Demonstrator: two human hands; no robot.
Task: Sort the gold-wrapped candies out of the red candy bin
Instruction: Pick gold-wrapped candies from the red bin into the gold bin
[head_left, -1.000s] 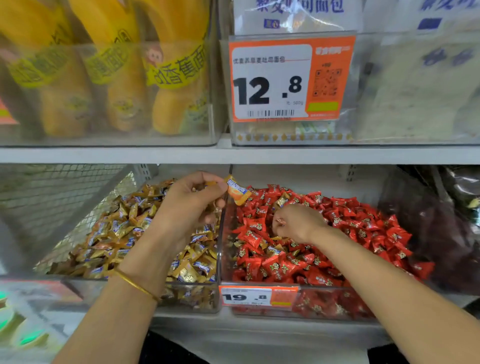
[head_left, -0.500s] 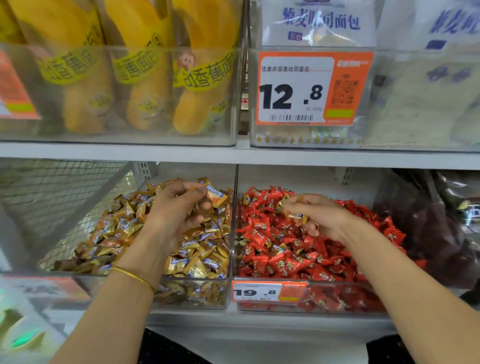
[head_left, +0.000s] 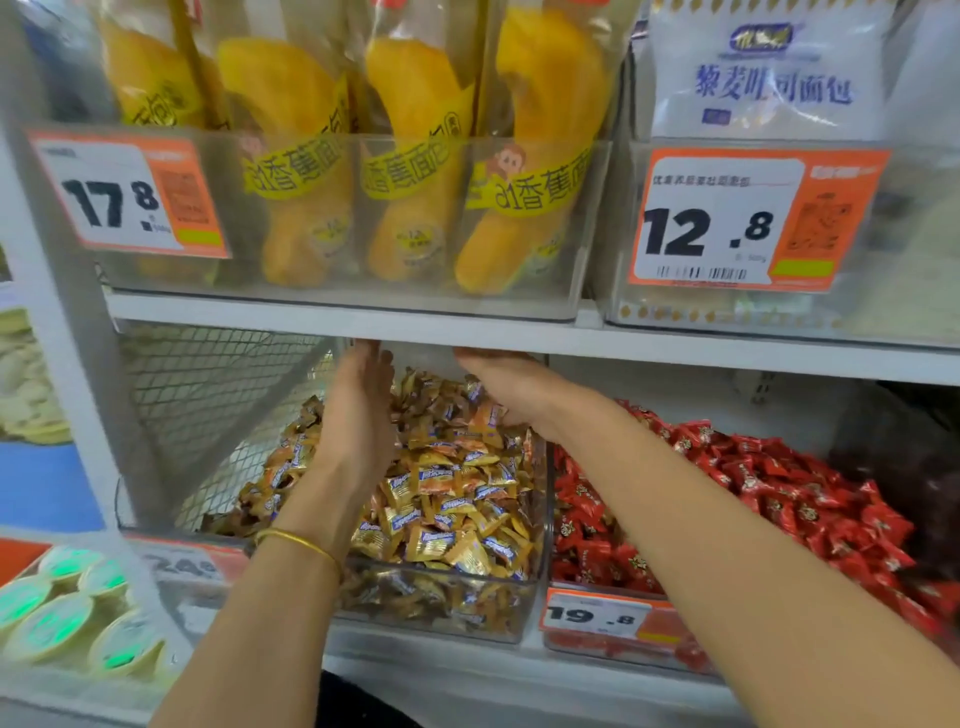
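Moved since the earlier frame: right hand (head_left: 511, 387) out of the red candy bin (head_left: 628, 652) and across to the back of the neighbouring gold bin (head_left: 441, 621); left hand (head_left: 358, 415) deeper into that same bin, its pinched candy gone.

Shelf (head_left: 337, 328): white board, running left to right above both bins.
Banana-shaped bread packs (head_left: 415, 156): yellow, standing upright in a clear tray on the shelf.
White bread bags (head_left: 769, 78): upper right, upright.
Red candy bin: clear, long axis running front to back, heaped with red candies (head_left: 779, 493).
Gold bin: clear, just left of the red bin and touching it, long axis front to back.
Gold-wrapped candies (head_left: 452, 499): heaped in the gold bin. Small pillow packs, jumbled, long axes pointing every way.
Left hand: on edge over the heap, fingers straight and together, pointing to the back of the bin, holding nothing.
Right hand: palm down above the rear of the heap, fingers straight, pointing left under the shelf edge; nothing seen in it.
Price tags: 17.8 (head_left: 124, 197), 12.8 (head_left: 727, 223), 19.8 (head_left: 597, 616), orange and white.
Bracelet (head_left: 296, 540): thin, gold, on the left wrist.
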